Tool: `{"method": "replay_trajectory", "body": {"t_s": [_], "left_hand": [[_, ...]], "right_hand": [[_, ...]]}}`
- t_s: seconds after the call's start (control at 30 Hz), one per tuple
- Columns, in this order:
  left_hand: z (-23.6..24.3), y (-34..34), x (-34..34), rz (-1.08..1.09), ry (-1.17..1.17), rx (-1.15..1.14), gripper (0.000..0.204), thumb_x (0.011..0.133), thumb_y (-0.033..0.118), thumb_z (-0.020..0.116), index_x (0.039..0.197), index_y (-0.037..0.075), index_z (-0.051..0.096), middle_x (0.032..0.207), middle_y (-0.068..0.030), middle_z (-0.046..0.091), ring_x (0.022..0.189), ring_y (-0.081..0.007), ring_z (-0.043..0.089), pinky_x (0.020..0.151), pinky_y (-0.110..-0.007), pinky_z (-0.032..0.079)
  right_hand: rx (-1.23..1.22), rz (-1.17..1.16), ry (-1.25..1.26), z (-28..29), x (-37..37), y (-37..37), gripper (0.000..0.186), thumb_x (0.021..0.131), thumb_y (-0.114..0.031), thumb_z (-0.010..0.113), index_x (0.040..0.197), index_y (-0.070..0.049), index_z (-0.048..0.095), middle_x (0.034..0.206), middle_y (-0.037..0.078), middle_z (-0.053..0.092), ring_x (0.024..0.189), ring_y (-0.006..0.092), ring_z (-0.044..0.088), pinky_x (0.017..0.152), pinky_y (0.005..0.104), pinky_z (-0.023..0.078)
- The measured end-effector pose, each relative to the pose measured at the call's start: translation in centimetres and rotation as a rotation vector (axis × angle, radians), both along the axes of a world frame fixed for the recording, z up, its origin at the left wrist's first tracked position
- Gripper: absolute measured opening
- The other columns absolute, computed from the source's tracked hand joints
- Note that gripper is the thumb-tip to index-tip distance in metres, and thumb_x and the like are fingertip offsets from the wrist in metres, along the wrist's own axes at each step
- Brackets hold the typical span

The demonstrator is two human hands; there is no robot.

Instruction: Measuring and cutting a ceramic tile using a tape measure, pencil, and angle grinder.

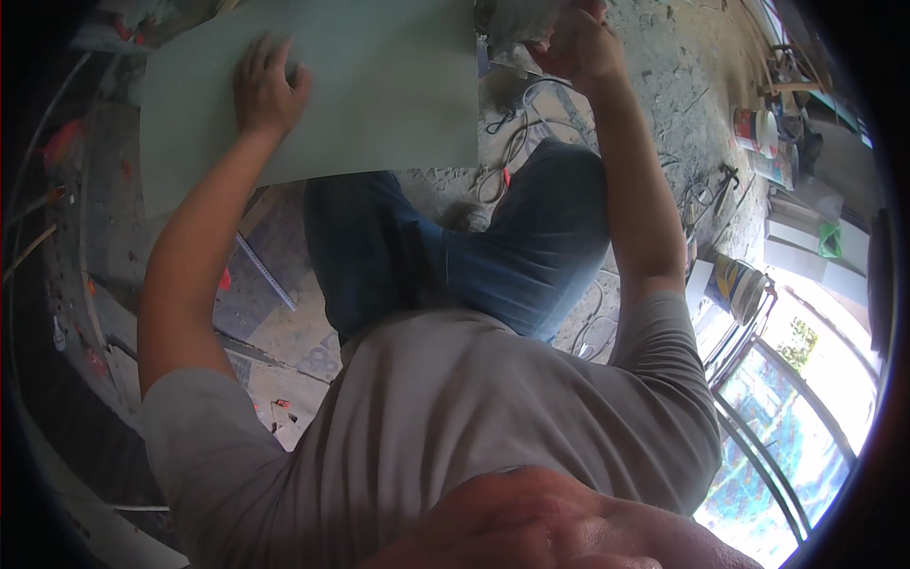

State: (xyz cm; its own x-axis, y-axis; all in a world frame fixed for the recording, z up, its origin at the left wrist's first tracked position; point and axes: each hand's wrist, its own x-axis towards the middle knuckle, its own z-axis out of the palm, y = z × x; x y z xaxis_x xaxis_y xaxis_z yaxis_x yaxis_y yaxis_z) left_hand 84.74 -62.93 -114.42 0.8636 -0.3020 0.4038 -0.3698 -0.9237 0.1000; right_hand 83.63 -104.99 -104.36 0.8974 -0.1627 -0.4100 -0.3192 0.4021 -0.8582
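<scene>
A large pale grey-green sheet with straight edges lies in front of my knees, and its upper part runs out of view. My left hand rests on its left half, palm down with the fingers spread. Beyond the sheet's right edge, my right hand is closed, its fingers curled near the top of the view. A blurred greyish shape is beside those fingers; I cannot make out what it is or what exactly the hand holds.
Dark cables loop across the dusty floor by my right knee. A blue-white ruler-like strip lies to the left of my legs. White buckets and a striped yellow container stand at the right, near a bright glazed opening.
</scene>
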Motion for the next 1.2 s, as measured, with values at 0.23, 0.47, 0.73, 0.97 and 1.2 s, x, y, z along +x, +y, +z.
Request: {"method": "replay_trajectory", "body": {"t_s": [0.23,0.47,0.73,0.97,1.2], "left_hand": [[-0.4,-0.1,0.0,0.001,-0.020,-0.020,0.050,0.091,0.030,0.060,0.138,0.012,0.057,0.148,-0.0168,0.051,0.138,-0.0373,0.045,0.115,-0.048,0.034],[-0.1,1.0,0.0,0.008,-0.013,-0.023,0.050,0.091,0.032,0.060,0.137,0.012,0.058,0.147,-0.0171,0.051,0.138,-0.0375,0.045,0.115,-0.048,0.034],[-0.4,-0.2,0.0,0.025,-0.013,0.001,0.051,0.091,0.032,0.060,0.138,0.013,0.057,0.148,-0.0170,0.051,0.138,-0.0379,0.045,0.115,-0.049,0.033],[-0.4,0.1,0.0,0.015,-0.004,-0.012,0.052,0.090,0.031,0.061,0.139,0.014,0.056,0.149,-0.0166,0.050,0.139,-0.0375,0.044,0.116,-0.049,0.033],[-0.3,-0.7,0.4,0.017,-0.011,-0.004,0.053,0.091,0.032,0.059,0.140,0.015,0.056,0.148,-0.0166,0.051,0.139,-0.0369,0.044,0.115,-0.049,0.033]], "right_hand": [[-0.101,-0.051,-0.045,-2.0,0.5,-0.6,0.018,0.084,-0.003,0.055,0.070,-0.013,0.054,0.064,0.000,0.051,0.054,0.0147,0.050,0.049,0.0347,0.044],[-0.129,-0.063,0.049,2.5,-0.9,3.1,0.015,0.084,-0.003,0.057,0.072,-0.012,0.058,0.064,0.000,0.052,0.055,0.0147,0.052,0.050,0.0330,0.044],[0.467,0.448,-0.358,-3.3,0.0,-2.8,0.010,0.085,-0.004,0.057,0.087,-0.009,0.065,0.071,0.002,0.059,0.058,0.0142,0.056,0.053,0.0327,0.047],[-0.284,-0.035,-0.032,0.0,-1.2,1.0,0.023,0.084,-0.002,0.054,0.102,-0.005,0.067,0.074,0.002,0.057,0.060,0.0129,0.054,0.051,0.0306,0.045],[0.350,0.400,-0.475,-3.5,-0.7,-2.8,0.039,0.084,-0.002,0.048,0.121,-0.008,0.060,0.075,0.002,0.054,0.058,0.0131,0.051,0.050,0.0293,0.044]]}}
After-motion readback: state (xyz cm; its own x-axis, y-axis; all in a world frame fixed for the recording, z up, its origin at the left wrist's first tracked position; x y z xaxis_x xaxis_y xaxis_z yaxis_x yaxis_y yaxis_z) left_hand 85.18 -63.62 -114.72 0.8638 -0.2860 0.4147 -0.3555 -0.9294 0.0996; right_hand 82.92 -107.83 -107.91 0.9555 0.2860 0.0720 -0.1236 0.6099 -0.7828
